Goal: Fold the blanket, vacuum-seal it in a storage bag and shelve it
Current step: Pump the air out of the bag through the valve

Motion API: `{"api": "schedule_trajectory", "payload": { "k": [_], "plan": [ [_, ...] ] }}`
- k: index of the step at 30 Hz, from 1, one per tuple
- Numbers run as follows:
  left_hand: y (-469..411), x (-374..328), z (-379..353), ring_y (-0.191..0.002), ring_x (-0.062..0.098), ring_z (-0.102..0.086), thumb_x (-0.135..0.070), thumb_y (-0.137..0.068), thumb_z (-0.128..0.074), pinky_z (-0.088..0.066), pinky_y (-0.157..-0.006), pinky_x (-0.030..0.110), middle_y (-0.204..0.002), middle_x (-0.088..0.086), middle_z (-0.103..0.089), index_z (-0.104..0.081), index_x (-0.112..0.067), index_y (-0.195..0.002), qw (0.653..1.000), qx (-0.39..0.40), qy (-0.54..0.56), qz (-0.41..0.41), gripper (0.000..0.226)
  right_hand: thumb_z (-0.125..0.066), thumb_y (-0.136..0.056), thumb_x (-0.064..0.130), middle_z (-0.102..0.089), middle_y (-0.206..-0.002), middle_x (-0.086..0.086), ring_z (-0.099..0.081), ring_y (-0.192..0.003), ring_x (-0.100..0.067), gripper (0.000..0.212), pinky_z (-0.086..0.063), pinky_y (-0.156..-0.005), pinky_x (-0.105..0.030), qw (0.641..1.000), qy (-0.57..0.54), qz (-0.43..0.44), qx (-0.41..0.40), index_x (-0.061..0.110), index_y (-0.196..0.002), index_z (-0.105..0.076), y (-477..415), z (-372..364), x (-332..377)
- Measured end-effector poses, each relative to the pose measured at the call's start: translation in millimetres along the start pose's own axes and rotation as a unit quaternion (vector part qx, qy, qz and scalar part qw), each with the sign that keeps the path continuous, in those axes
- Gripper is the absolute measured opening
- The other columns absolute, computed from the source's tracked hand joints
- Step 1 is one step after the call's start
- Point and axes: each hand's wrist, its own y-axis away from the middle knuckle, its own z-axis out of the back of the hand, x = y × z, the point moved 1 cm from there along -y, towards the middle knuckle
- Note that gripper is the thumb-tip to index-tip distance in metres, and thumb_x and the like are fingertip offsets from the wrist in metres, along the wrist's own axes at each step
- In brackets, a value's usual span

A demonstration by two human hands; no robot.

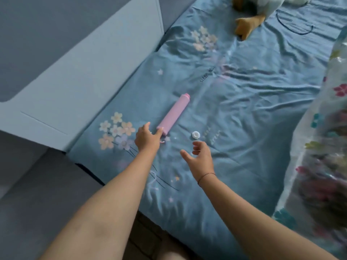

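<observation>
Though cut off at right, storage bag [322, 143], contents a blur.

The middle of the bed [244, 113] gives you open sheet from near edge to far. Near the left edge, a pump [173, 114] lies slantwise, with a cap [195, 135] just beside its near end. A full storage bag [328, 128] banks the right edge. A plush toy [249, 23] and a cord [293, 30] block the far edge, and a board [84, 72] walls the left.
</observation>
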Motion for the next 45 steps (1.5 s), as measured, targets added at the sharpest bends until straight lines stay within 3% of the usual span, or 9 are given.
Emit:
{"api": "schedule_trajectory", "payload": {
  "k": [9,11,14,22,25,29,34,41,45],
  "plan": [
    [-40.7,-14.0,-29.8,-0.103,0.034,-0.062,-0.032,-0.078,-0.073,-0.052,-0.084,0.038,-0.116,0.014,-0.066,-0.062,-0.008,-0.118,0.985,0.153,-0.077,-0.019,0.048,-0.077,-0.082,0.024,-0.054,-0.119,-0.008,-0.055,-0.098,-0.015,0.048,-0.046,-0.092,-0.029,0.998,-0.012,-0.023,-0.052,0.012,-0.120,-0.051,-19.2,13.5,-12.9],
    [-31.3,-18.3,-32.4,-0.086,0.033,-0.064,-0.024,-0.080,-0.074,-0.056,-0.062,0.034,-0.101,0.014,-0.067,-0.062,0.000,-0.115,0.985,0.169,0.023,0.031,0.044,-0.076,-0.082,0.023,-0.054,-0.118,-0.011,-0.056,-0.094,-0.015,0.043,-0.046,-0.089,-0.027,0.997,-0.033,-0.036,-0.058,0.018,-0.115,-0.049,-13.7,19.0,-13.4],
    [2.0,-36.1,-33.1,-0.062,0.022,-0.054,-0.008,-0.088,-0.068,-0.053,-0.038,0.030,-0.077,0.014,-0.059,-0.057,0.016,-0.111,0.926,0.209,0.286,0.131,0.035,-0.075,-0.083,0.023,-0.054,-0.117,-0.011,-0.054,-0.091,-0.014,0.041,-0.044,-0.083,-0.024,0.995,-0.070,-0.044,-0.064,0.021,-0.112,-0.046,-1.8,30.3,-8.7],
    [156.7,-129.6,-43.1,-0.072,0.010,-0.063,-0.023,-0.094,-0.058,-0.038,-0.067,0.027,-0.076,-0.002,-0.070,-0.063,-0.015,-0.098,0.813,0.388,0.412,0.134,0.011,-0.072,-0.085,0.015,-0.058,-0.097,-0.002,-0.058,-0.080,-0.013,0.034,-0.047,-0.069,-0.014,0.969,-0.228,-0.003,-0.090,0.017,-0.113,-0.054,41.0,123.8,13.3],
    [229.0,-168.8,-55.6,-0.080,0.004,-0.059,-0.027,-0.094,-0.057,-0.031,-0.069,0.030,-0.090,-0.003,-0.065,-0.059,-0.022,-0.098,0.814,0.424,0.386,0.095,0.007,-0.074,-0.083,0.008,-0.062,-0.093,-0.009,-0.060,-0.080,-0.017,0.025,-0.049,-0.068,-0.023,0.957,-0.262,0.016,-0.123,0.021,-0.097,-0.059,68.6,198.9,-2.5],
    [334.9,-220.4,-87.7,-0.081,0.005,-0.056,-0.027,-0.091,-0.061,-0.032,-0.072,0.029,-0.088,-0.004,-0.064,-0.062,-0.019,-0.089,0.812,0.470,0.341,0.057,0.009,-0.075,-0.081,0.008,-0.066,-0.097,-0.018,-0.062,-0.081,-0.025,0.033,-0.055,-0.061,-0.027,0.949,-0.278,0.009,-0.149,0.009,-0.111,-0.062,119.6,313.0,-46.3],
    [474.0,-274.5,-148.1,-0.059,0.015,-0.065,-0.024,-0.083,-0.068,-0.052,-0.048,0.023,-0.082,0.010,-0.070,-0.068,-0.005,-0.100,0.760,0.544,0.348,0.076,0.025,-0.075,-0.082,0.011,-0.069,-0.097,-0.014,-0.065,-0.077,-0.020,0.028,-0.057,-0.062,-0.027,0.934,-0.292,0.007,-0.208,0.015,-0.107,-0.065,191.1,443.4,-112.9],
    [625.4,-323.6,-253.3,-0.068,0.018,-0.068,-0.024,-0.096,-0.057,-0.052,-0.053,0.025,-0.091,0.013,-0.070,-0.058,0.000,-0.122,0.753,0.535,0.354,0.147,0.035,-0.066,-0.085,-0.003,-0.061,-0.093,-0.015,-0.062,-0.074,-0.026,0.020,-0.059,-0.065,-0.029,0.909,-0.325,-0.023,-0.261,0.013,-0.096,-0.062,263.9,602.3,-209.5],
    [678.5,-341.7,-293.7,-0.081,0.019,-0.064,-0.026,-0.099,-0.051,-0.051,-0.070,0.027,-0.094,0.009,-0.066,-0.053,-0.005,-0.127,0.748,0.530,0.347,0.199,0.035,-0.073,-0.080,0.000,-0.061,-0.096,-0.014,-0.062,-0.073,-0.027,0.026,-0.058,-0.056,-0.022,0.914,-0.296,-0.032,-0.276,0.014,-0.099,-0.060,292.8,655.6,-247.2]
  ]
}}
